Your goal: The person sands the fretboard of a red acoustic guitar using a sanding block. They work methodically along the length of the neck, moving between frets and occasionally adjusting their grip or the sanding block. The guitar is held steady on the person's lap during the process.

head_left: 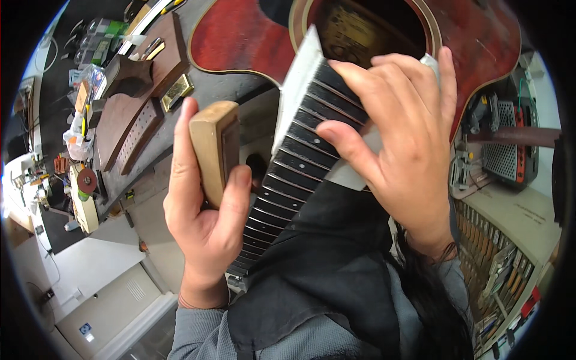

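While we look down from the head camera, our left hand (204,204) grips a pale wooden sanding block (215,147), fingers wrapped tight around it, thumb up its left edge. The block stands upright just beside the guitar neck (294,162), a small gap between them. Fretboard dark, nearly black, crossed by thin metal frets; pale masking strips (297,84) run along its edges. The neck slants from lower centre up to the body. Guitar body (240,36) deep red with worn, streaked finish, light binding at the rim, sound hole (366,24) at top centre. Our right hand (396,126) lies across the upper fretboard, fingers curled down on the frets and the tape, thumb on the near edge; a steadying hold, not a closed fist. Dark brown wooden pieces (138,96), one drilled with rows of small holes, lie on the surface (216,90) at left, well apart. Rack of hand tools (498,264) at lower right.
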A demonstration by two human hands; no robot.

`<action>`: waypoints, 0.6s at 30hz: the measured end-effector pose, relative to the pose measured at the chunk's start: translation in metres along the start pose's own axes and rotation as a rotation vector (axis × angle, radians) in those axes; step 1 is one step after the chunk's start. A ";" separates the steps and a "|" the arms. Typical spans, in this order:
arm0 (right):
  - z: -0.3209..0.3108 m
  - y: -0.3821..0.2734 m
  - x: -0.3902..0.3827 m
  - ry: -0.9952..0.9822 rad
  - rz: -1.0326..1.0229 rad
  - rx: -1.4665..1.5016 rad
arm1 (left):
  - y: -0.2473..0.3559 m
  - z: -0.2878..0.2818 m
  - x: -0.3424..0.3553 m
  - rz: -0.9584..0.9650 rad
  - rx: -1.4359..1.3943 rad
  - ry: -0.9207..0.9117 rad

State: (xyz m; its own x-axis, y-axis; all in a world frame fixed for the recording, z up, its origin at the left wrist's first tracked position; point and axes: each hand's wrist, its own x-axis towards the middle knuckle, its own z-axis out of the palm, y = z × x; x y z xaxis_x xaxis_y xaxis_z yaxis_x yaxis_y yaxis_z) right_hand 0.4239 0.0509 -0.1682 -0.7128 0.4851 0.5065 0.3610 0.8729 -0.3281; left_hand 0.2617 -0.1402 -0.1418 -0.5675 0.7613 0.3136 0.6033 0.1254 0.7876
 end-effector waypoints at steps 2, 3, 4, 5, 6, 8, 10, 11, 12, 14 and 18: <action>-0.003 -0.004 0.002 -0.021 0.023 0.005 | -0.005 -0.007 -0.007 -0.140 -0.206 -0.012; -0.004 -0.005 0.003 -0.032 0.032 0.009 | -0.007 -0.012 -0.010 -0.255 -0.320 -0.016; -0.001 -0.004 0.002 -0.021 0.043 0.042 | -0.006 -0.018 -0.010 -0.345 -0.453 -0.046; -0.003 -0.005 0.003 -0.035 0.029 0.061 | -0.006 -0.016 -0.010 -0.412 -0.521 -0.014; -0.005 -0.006 0.004 -0.048 0.015 0.081 | -0.006 -0.015 -0.010 -0.476 -0.589 0.023; -0.006 -0.005 0.004 -0.062 -0.041 0.122 | -0.022 -0.025 -0.014 -0.536 -0.768 -0.044; -0.010 -0.011 0.007 -0.102 -0.086 0.129 | -0.029 -0.025 -0.014 -0.613 -0.823 -0.068; -0.011 -0.015 0.009 -0.124 -0.111 0.132 | -0.033 -0.025 -0.017 -0.630 -0.871 -0.077; -0.010 -0.019 0.011 -0.148 -0.131 0.132 | -0.038 -0.026 -0.019 -0.646 -0.918 -0.087; -0.011 -0.025 0.016 -0.176 -0.154 0.122 | -0.047 -0.024 -0.023 -0.661 -0.990 -0.109; -0.009 -0.032 0.022 -0.208 -0.200 0.105 | -0.055 -0.024 -0.025 -0.662 -1.068 -0.128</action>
State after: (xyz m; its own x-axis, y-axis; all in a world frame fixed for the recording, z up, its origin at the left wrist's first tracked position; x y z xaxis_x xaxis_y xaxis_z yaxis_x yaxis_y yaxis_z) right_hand 0.4021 0.0341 -0.1388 -0.8751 0.2738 0.3991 0.1447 0.9349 -0.3241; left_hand 0.2293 -0.1814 -0.1797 -0.4929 0.8129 -0.3102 -0.5608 -0.0242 0.8276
